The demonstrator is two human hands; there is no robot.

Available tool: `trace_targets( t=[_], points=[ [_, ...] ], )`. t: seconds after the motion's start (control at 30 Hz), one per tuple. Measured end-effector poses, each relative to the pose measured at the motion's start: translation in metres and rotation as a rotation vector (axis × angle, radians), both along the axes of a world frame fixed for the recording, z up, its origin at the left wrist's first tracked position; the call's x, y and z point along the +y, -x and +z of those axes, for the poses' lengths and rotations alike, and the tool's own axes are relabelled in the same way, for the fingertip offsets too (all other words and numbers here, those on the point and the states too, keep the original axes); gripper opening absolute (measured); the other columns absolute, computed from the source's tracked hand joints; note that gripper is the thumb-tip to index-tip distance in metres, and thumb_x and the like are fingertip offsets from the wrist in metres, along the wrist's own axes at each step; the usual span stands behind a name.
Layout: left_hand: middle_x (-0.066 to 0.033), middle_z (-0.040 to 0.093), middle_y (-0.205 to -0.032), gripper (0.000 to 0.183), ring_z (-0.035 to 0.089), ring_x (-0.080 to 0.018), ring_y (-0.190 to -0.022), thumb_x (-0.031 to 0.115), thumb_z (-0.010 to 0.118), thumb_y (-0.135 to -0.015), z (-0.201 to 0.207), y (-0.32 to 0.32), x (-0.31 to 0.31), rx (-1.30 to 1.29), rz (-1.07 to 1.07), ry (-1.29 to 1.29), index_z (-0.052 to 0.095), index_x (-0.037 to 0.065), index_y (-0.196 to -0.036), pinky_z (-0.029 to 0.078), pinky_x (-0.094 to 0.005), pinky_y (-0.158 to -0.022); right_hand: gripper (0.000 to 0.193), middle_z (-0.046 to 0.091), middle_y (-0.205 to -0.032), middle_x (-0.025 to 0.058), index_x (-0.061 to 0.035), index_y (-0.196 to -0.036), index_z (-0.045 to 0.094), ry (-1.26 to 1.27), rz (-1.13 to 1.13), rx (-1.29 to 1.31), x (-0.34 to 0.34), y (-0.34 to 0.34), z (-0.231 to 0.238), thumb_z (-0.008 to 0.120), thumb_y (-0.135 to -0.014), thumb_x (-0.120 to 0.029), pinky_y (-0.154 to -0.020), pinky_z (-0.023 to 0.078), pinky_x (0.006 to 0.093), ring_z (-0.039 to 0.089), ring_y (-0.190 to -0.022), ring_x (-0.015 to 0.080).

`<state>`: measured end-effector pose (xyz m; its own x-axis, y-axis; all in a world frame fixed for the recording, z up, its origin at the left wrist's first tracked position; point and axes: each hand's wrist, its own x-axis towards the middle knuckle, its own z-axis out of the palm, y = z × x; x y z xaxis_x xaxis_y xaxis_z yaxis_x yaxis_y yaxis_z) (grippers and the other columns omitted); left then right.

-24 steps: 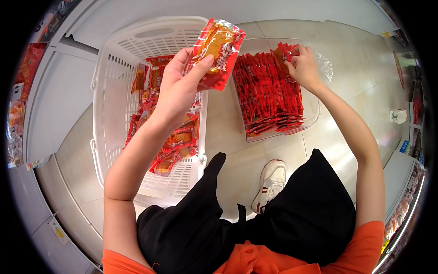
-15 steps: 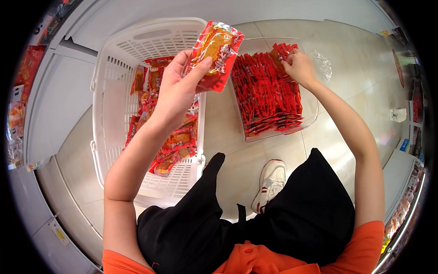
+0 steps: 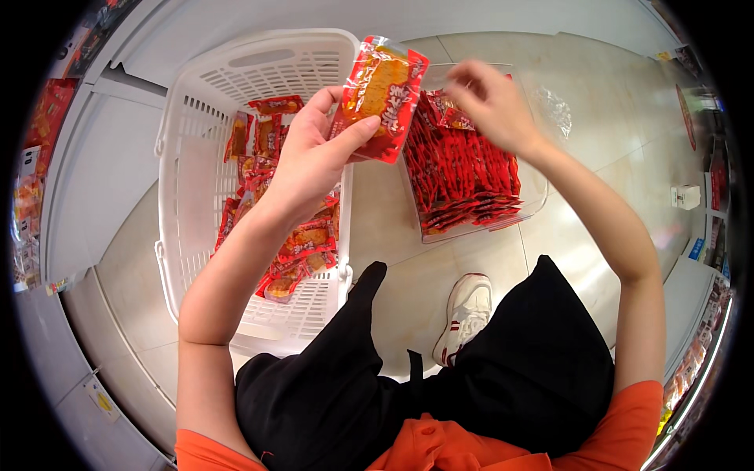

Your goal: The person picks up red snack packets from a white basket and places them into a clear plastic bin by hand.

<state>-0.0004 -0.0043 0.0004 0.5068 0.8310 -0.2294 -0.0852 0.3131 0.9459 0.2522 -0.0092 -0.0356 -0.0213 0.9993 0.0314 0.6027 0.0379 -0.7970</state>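
Note:
My left hand is closed on a red snack packet with a clear window showing an orange-brown slab inside. It is held up over the far right corner of the white basket. My right hand hovers over the far end of a clear plastic bin, its fingers smeared by motion, so a hold cannot be made out. Tightly packed rows of red packets fill that bin. Just below the right fingers, one packet lies flatter on the rows.
The white perforated basket stands at the left with several loose packets in it. Crumpled clear plastic lies beside the bin. A white shoe is on the tiled floor. Stocked shelves line the right side.
My right hand has moved left and up off the rows. A packet at the far end of the bin now lies flatter and further left. The left hand's packet has shifted slightly right.

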Motion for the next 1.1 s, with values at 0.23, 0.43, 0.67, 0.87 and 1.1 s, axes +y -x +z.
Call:
trace_targets(
  t=[0.23, 0.43, 0.67, 0.87, 1.1],
  points=[
    [-0.0083, 0.064, -0.098, 0.027, 0.065, -0.0146, -0.087, 0.013, 0.056, -0.092, -0.002, 0.0, 0.001, 0.009, 0.016, -0.006, 0.046, 0.002, -0.115, 0.053, -0.0324, -0.082, 0.021, 0.056, -0.098, 0.0136, -0.0023, -0.098, 0.056, -0.192, 0.42, -0.591, -0.02, 0.014, -0.052, 0.06, -0.078, -0.008, -0.076, 0.048, 0.0407, 0.057, -0.092, 0.0322],
    [-0.008, 0.064, -0.098, 0.028, 0.065, -0.0142, -0.087, 0.013, 0.056, -0.092, -0.002, 0.0, 0.001, 0.005, 0.01, -0.003, 0.046, 0.002, -0.115, 0.053, -0.0322, -0.083, 0.034, 0.053, -0.109, 0.0184, 0.0003, -0.104, 0.052, -0.205, 0.37, -0.844, -0.013, -0.023, -0.096, 0.058, -0.07, 0.003, -0.079, 0.048, 0.0409, 0.055, -0.095, 0.034],
    [-0.0075, 0.064, -0.1, 0.028, 0.065, -0.0136, -0.088, 0.013, 0.056, -0.092, -0.005, 0.003, 0.001, 0.028, 0.027, -0.005, 0.045, 0.002, -0.116, 0.053, -0.0322, -0.083, 0.033, 0.055, -0.107, 0.0163, -0.0007, -0.098, 0.053, -0.465, 0.449, -0.83, -0.019, -0.015, -0.094, 0.057, -0.067, 0.006, -0.079, 0.047, 0.0398, 0.055, -0.098, 0.0325],
    [-0.0074, 0.064, -0.099, 0.027, 0.065, -0.0135, -0.088, 0.012, 0.055, -0.093, -0.001, -0.002, 0.001, 0.016, 0.018, -0.016, 0.045, 0.002, -0.115, 0.053, -0.0325, -0.083, 0.02, 0.06, -0.095, 0.0149, -0.0001, -0.086, 0.055, -0.236, 0.489, -0.986, -0.011, -0.025, -0.094, 0.058, -0.067, 0.003, -0.077, 0.048, 0.0388, 0.057, -0.096, 0.0306],
    [-0.0075, 0.064, -0.1, 0.027, 0.065, -0.0138, -0.088, 0.012, 0.054, -0.093, 0.0, 0.003, 0.0, 0.034, 0.003, -0.019, 0.045, 0.002, -0.116, 0.053, -0.0325, -0.083, 0.011, 0.06, -0.071, 0.0217, 0.0039, -0.086, 0.055, -0.005, 0.007, -0.738, -0.002, -0.044, -0.071, 0.055, -0.079, -0.005, -0.066, 0.049, 0.0451, 0.062, -0.072, 0.0367]
  ],
)
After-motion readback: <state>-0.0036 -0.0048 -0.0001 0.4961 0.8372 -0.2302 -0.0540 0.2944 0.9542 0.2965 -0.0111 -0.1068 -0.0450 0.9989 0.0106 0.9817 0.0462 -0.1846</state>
